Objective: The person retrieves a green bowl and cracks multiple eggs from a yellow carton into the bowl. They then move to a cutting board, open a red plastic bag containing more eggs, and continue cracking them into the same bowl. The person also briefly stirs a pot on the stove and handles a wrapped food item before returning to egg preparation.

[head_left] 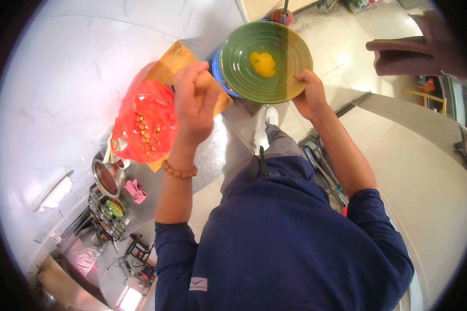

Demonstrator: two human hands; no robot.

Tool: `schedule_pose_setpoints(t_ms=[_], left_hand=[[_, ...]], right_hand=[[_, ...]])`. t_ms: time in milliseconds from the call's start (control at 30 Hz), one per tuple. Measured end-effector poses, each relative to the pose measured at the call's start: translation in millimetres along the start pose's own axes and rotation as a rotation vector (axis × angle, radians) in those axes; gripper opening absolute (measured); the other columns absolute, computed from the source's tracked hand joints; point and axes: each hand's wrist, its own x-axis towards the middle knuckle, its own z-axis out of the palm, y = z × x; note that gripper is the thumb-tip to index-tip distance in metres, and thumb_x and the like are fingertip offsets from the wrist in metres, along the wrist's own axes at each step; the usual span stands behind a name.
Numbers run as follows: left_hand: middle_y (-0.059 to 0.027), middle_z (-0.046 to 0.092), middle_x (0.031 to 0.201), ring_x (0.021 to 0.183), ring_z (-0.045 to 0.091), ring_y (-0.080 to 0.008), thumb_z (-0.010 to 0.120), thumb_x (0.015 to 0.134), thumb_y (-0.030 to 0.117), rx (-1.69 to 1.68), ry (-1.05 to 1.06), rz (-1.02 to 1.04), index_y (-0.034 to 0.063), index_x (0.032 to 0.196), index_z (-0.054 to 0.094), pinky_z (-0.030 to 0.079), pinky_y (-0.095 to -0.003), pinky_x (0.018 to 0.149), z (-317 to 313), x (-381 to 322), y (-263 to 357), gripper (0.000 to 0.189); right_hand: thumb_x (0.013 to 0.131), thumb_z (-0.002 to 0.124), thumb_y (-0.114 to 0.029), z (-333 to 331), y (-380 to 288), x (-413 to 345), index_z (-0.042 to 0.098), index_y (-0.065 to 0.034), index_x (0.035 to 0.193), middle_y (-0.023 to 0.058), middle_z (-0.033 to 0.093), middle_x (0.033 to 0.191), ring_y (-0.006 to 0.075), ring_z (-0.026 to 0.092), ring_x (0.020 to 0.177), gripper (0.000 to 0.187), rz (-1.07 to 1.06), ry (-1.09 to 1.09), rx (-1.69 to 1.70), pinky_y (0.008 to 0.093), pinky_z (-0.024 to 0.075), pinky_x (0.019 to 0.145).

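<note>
My right hand [311,93] grips the rim of a green ridged bowl [253,87], its thumb on the inside. Broken egg with yellow yolks [263,64] lies in the bowl. To the left of the bowl, my raised left hand [194,103], slightly blurred, holds a brown egg [204,81] between fingers and thumb. Beside that hand, an opened red plastic bag [159,101] holds several brown eggs [144,130]. The bag rests on a wooden board [171,56]. Part of a blue container [216,70] shows behind the bowl.
On the metal counter [212,151] are a pink cloth [136,191], a steel bowl of dark red contents [106,177] and several small containers. A marbled wall [62,77] borders the counter. Long-handled tools [323,163] lie by my leg, and dark cloth [404,56] hangs at the upper right.
</note>
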Motion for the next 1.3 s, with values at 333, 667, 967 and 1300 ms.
schedule_pose_setpoints(t_ms=[333, 667, 967, 1300], left_hand=[[-0.0050, 0.066, 0.096, 0.087, 0.062, -0.0109, 0.070, 0.089, 0.006, -0.275, -0.239, -0.427, 0.0015, 0.112, 0.057, 0.053, -0.0262, 0.078, 9.6, 74.4, 29.0, 0.027], [-0.0129, 0.066, 0.080, 0.068, 0.065, -0.0236, 0.072, 0.091, 0.025, 0.226, -0.160, -0.038, 0.0039, 0.110, 0.059, 0.053, -0.0338, 0.063, 32.4, 90.3, 16.1, 0.031], [-0.0117, 0.068, 0.082, 0.070, 0.067, -0.0309, 0.074, 0.088, 0.039, 0.502, -0.122, 0.200, 0.0079, 0.115, 0.060, 0.055, -0.0381, 0.059, 17.7, 104.0, 39.9, 0.043], [-0.0117, 0.070, 0.084, 0.070, 0.069, -0.0279, 0.075, 0.087, 0.038, 0.418, -0.109, 0.151, 0.0097, 0.118, 0.059, 0.056, -0.0355, 0.062, 16.0, 97.2, 49.9, 0.045]], right_hand=[[0.085, 0.049, -0.009, 10.6, 9.5, 20.2, 0.050, 0.0001, 0.118, 0.0107, 0.059, 0.109, 0.0215, 0.059, 0.097, 0.034, -0.064, -0.028, -0.063, 0.0371, 0.0511, 0.084], [0.085, 0.051, -0.008, 32.7, 2.2, 13.2, 0.047, -0.0018, 0.121, 0.0106, 0.056, 0.110, 0.0211, 0.059, 0.096, 0.037, -0.065, -0.040, -0.026, 0.0367, 0.0516, 0.084], [0.085, 0.051, -0.008, 27.0, 1.7, 17.2, 0.046, -0.0018, 0.123, 0.0108, 0.056, 0.110, 0.0223, 0.059, 0.098, 0.039, -0.099, -0.006, -0.029, 0.0377, 0.0523, 0.083], [0.086, 0.053, -0.009, -3.8, 12.8, 38.3, 0.049, -0.0012, 0.119, 0.0116, 0.057, 0.110, 0.0242, 0.060, 0.101, 0.034, -0.103, 0.142, 0.006, 0.0386, 0.0517, 0.089]])
